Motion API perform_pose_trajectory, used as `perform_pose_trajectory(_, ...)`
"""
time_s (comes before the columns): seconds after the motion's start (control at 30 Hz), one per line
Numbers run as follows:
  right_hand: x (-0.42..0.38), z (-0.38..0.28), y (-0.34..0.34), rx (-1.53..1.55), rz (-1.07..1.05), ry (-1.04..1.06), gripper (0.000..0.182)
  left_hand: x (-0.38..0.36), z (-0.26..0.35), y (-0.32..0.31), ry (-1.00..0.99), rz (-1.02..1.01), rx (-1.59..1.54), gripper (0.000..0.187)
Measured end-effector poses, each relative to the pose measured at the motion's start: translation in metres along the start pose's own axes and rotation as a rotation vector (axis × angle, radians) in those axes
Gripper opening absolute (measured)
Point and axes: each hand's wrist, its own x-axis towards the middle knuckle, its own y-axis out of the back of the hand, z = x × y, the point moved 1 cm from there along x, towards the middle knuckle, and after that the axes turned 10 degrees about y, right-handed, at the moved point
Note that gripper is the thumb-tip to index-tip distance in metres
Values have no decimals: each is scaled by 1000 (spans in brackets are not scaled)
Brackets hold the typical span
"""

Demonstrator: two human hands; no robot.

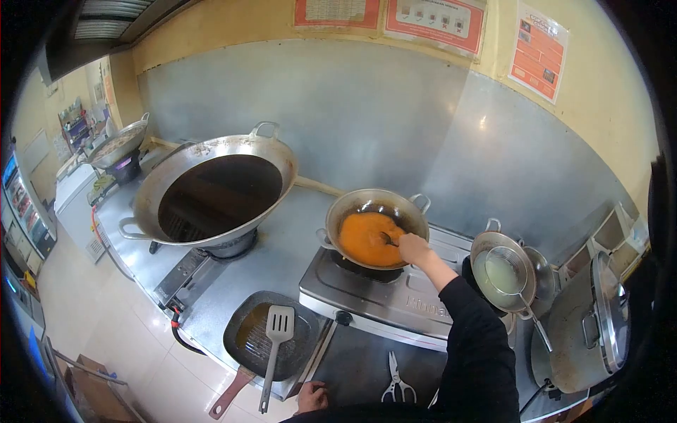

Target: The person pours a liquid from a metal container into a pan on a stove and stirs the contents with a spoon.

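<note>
Orange sauce (360, 238) fills the bottom of a two-handled wok (340, 208) on the gas stove (331, 278). My right hand (415, 249) reaches over the wok's near right rim, closed around a spoon (388, 240). The spoon's dark head dips into the sauce, and its handle is mostly hidden by my fingers. Down at the counter's front edge, my left hand (312, 397) rests with fingers curled and nothing visible in them. Beside it lie white-handled scissors (396, 381) and a square grill pan (250, 338) with a slotted turner (278, 331) across it.
A large wok (288, 166) of dark liquid sits on a burner at the left. To the right are a pan (483, 247) with a strainer (504, 268) over it and a tall lidded pot (568, 352). A metal backsplash (317, 106) rises behind the counter.
</note>
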Motion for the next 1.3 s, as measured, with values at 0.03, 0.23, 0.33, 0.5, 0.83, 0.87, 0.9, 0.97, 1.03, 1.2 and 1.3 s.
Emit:
perform_pose_trajectory(0.03,-4,-4,3,33,-4,7,20,0,0,1,11,-15,-8,16)
perform_pose_trajectory(0.23,-23,-18,25,41,-108,18,19,2,7,10,0,-53,-23,15)
perform_pose_trajectory(0.33,-22,-6,17,45,-164,101,20,2,9,9,-12,-41,-23,15)
perform_pose_trajectory(0.5,-25,1,36,35,-260,169,22,4,6,9,-16,-53,-21,14)
perform_pose_trajectory(0.83,-27,29,63,145,-367,237,27,2,4,6,24,-48,-59,13)
perform_pose_trajectory(0.87,-28,28,67,142,-377,217,27,2,6,7,40,-60,-74,13)
perform_pose_trajectory(0.9,-28,27,72,138,-387,197,27,3,7,8,26,-51,-48,13)
perform_pose_trajectory(0.97,-26,26,70,96,-389,193,27,5,10,10,2,-34,4,13)
perform_pose_trajectory(1.03,-19,27,57,18,-373,223,27,4,8,9,-13,-48,-5,13)
perform_pose_trajectory(1.2,4,28,17,62,-213,184,19,5,5,7,-40,-24,16,15)
perform_pose_trajectory(1.3,29,31,-13,68,-157,141,18,4,8,8,-13,-25,10,15)
